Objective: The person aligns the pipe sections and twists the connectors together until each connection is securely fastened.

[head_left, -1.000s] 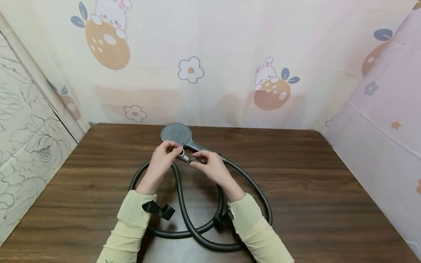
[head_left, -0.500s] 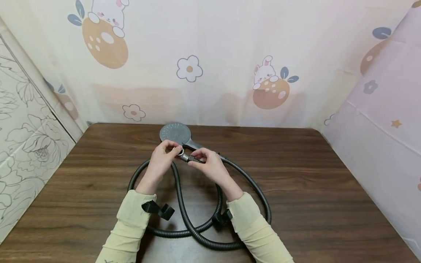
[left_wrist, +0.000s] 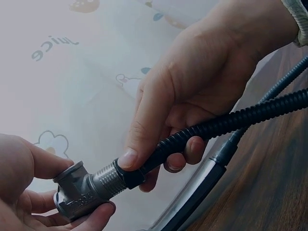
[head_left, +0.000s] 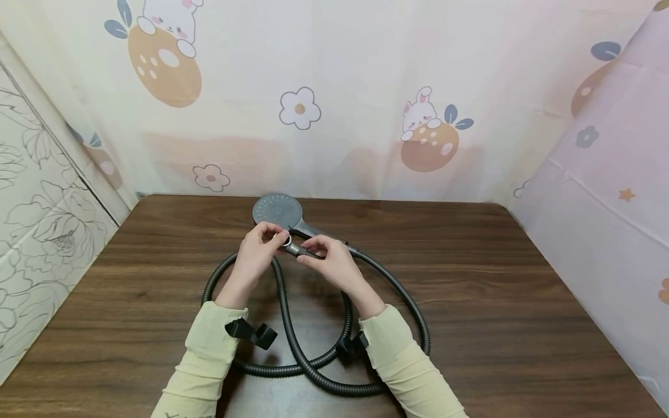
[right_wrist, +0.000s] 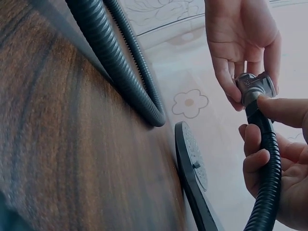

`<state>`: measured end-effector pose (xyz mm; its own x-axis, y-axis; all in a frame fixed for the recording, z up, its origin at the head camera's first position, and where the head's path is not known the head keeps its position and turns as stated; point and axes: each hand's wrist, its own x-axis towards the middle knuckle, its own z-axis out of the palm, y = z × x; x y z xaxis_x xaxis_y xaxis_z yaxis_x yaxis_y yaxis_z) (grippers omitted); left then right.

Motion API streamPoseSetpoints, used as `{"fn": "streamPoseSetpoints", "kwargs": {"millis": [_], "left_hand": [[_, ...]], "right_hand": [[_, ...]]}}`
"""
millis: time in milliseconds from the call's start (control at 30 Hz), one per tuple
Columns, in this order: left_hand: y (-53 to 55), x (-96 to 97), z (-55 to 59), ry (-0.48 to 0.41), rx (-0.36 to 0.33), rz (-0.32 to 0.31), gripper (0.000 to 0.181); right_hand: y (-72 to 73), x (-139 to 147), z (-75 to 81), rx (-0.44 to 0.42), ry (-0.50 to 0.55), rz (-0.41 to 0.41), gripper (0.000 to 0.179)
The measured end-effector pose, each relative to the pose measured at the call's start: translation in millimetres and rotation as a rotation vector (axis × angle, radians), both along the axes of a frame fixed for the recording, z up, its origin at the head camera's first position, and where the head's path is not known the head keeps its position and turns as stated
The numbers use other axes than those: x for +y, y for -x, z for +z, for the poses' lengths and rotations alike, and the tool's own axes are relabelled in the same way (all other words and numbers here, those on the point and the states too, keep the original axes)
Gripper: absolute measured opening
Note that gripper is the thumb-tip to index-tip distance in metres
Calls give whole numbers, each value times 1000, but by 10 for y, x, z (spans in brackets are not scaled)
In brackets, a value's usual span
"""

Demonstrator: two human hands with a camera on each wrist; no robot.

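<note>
My left hand (head_left: 255, 252) holds a silver metal tee-shaped pipe fitting (left_wrist: 79, 192) between thumb and fingers. My right hand (head_left: 337, 266) grips the end of a black ribbed shower hose (left_wrist: 236, 120), with the thumb on its dark end nut (left_wrist: 132, 177). The nut meets the fitting's threaded end, and several threads show between the nut and the fitting's body. How far the nut is screwed on I cannot tell. Both hands are raised above the table in the wrist views. Behind them lies a grey round shower head (head_left: 277, 210) with its handle pointing right.
The hose loops and crosses itself on the brown wooden table (head_left: 522, 325) beneath my forearms. Black straps (head_left: 251, 332) sit at the sleeve cuffs. A printed curtain (head_left: 355, 69) hangs behind the table's far edge, with more patterned cloth at both sides.
The right fingers have come very slightly closer to the left hand along the hose end. The head view has shifted a little; the shower head and hose loops lie as before.
</note>
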<state>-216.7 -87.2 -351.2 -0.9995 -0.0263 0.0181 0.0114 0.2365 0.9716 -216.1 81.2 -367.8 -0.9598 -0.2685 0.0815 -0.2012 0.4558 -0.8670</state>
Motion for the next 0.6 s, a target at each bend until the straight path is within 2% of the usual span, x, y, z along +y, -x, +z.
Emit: {"fn": "streamPoseSetpoints", "kwargs": {"millis": [267,567,600], "left_hand": [[-6,1,1,-56,9,-17,24],[-10,-14,9,-21,16,-25,27],[-13,-13,12,-13,18,-26,27]], "right_hand": [[11,-8,-11,-5,18,-2,23],[23,10,-9,-11,45,39,23],[-3,7,38,-18,47,43,23]]}}
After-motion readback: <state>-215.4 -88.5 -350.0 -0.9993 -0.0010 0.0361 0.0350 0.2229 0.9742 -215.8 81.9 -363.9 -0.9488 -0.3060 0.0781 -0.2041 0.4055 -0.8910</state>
